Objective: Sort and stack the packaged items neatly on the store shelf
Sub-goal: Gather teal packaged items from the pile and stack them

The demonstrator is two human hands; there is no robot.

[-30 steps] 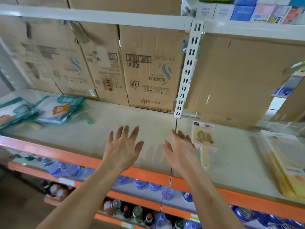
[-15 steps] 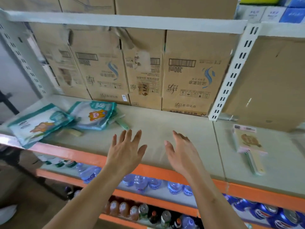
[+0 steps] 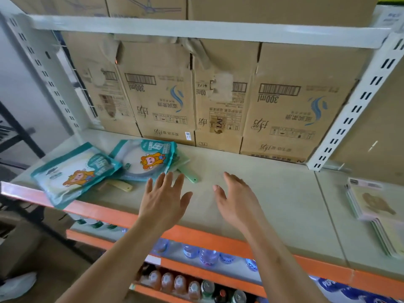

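Over the shelf (image 3: 273, 193) front, the left grip (image 3: 164, 200) and right grip (image 3: 236, 202) hover with fingers straight, holding nothing. At left, the front teal package (image 3: 74, 173) overhangs the shelf edge and overlaps the rear teal package (image 3: 144, 159). From beneath the rear one a green handle (image 3: 189, 177) protrudes, pointing front-right.

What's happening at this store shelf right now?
A person reaches both hands over the shelf, holding nothing. The open left hand is close to the teal cartoon packets, which lie loosely overlapped at the left, one jutting over the front edge. The right hand is open too. At far right lie stacked tan carded items.
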